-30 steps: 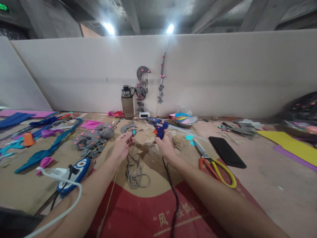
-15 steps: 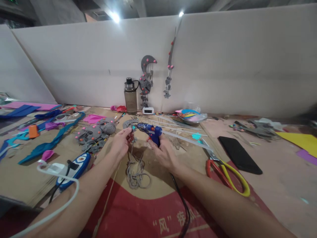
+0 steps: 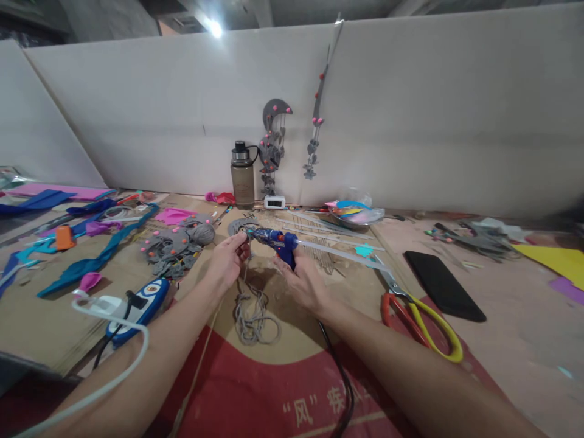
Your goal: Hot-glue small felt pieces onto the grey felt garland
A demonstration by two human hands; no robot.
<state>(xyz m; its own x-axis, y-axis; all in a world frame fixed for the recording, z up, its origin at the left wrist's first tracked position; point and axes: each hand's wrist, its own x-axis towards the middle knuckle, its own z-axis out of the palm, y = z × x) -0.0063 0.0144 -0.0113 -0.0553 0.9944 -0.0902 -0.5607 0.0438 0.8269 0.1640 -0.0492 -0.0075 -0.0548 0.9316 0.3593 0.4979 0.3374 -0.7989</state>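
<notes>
My right hand (image 3: 303,277) is closed round the handle of a blue hot glue gun (image 3: 285,246), with a long clear glue stick (image 3: 342,250) sticking out of its back end. The gun's nozzle points left and meets the fingertips of my left hand (image 3: 231,258). Those fingers pinch a small teal piece (image 3: 249,232), mostly hidden by the fingers and nozzle. Grey yarn (image 3: 255,319) lies in a loose tangle on the cardboard below my hands. Just behind the left fingertips lies a grey felt shape (image 3: 239,225).
Scissors (image 3: 401,295) and a black phone (image 3: 444,286) lie to the right. At the left are a blue power strip (image 3: 148,298) and grey felt pieces with pink dots (image 3: 171,240). A water bottle (image 3: 243,179) stands by the white partition. A teal cutout (image 3: 364,250) lies beyond the glue stick.
The nozzle and the left fingertips appear slightly closer together, covering more of the teal piece. The whole view has shifted a little; both hands keep their grips.
</notes>
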